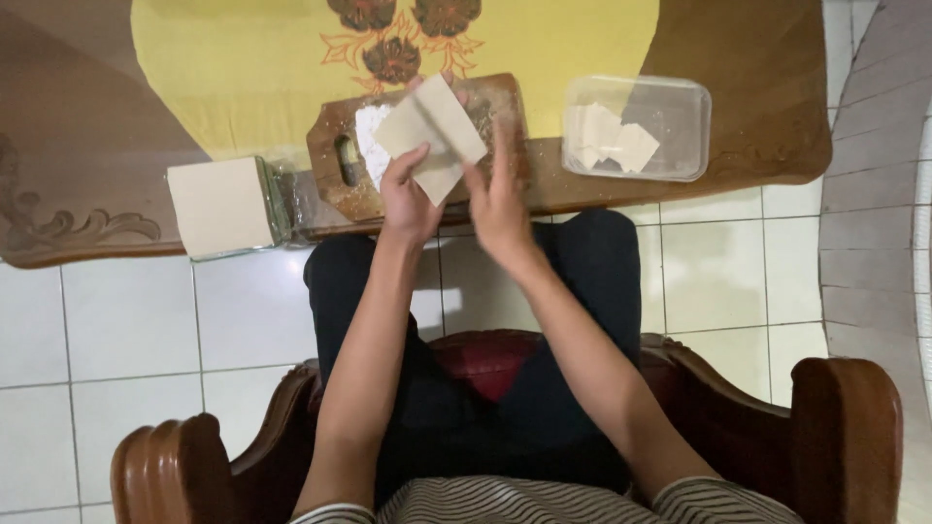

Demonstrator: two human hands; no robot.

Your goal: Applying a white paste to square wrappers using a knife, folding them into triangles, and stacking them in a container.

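Thin pale dough sheets (432,131) are held up over a floured wooden cutting board (335,131). My left hand (406,199) pinches the sheets at their lower left edge. My right hand (500,199) is beside them, fingers extended and blurred, touching the lower right edge; whether it grips a sheet is unclear. A patch of white flour (369,146) lies on the board under the sheets.
A stack of square dough sheets in clear plastic wrap (223,207) sits left of the board. A clear plastic container (636,126) with cut pieces stands at the right. A yellow cloth (243,68) covers the wooden table (757,87). I sit in a wooden armchair (845,427) on a tiled floor.
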